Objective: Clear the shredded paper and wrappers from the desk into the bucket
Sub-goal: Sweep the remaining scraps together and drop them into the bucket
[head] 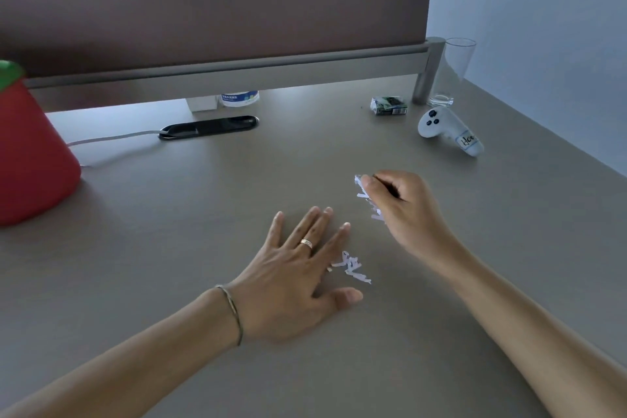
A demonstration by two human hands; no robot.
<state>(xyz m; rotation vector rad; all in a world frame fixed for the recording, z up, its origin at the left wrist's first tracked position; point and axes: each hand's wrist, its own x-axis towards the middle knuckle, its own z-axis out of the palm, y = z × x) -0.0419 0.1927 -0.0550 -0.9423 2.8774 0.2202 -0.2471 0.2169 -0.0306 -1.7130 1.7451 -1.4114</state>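
A small cluster of white shredded paper (351, 269) is seen lying on the grey worktop (203, 220), between the index finger and thumb of the left hand (298, 278); its strips are narrow and crinkled, and the cluster's long axis runs from upper left to lower right, toward the near right. The left hand is laid flat on the worktop with fingers straight and spread, pointing away and slightly right; its grip is released, and a ring is worn on one finger and a thin bracelet at the wrist. A second bunch of paper strips (366, 197) is held in the right hand (400, 207), whose grip is clenched around it; the strips protrude from the left side of the fist and hang downward along it. The red bucket (30, 153), with a green rim at its top, stands at the far left edge of the view, well apart from both hands. A crumpled green and white wrapper (389, 105) lies near the far right, just beside a post of the partition; its print is too small to be read. A clear drinking glass (449, 75) stands by the same post. A white controller (448, 131) lies near it, bearing a handwritten label that cannot be read with certainty. A bottle with a blue label (239, 98) is partly seen beneath the partition rail, its lettering illegible
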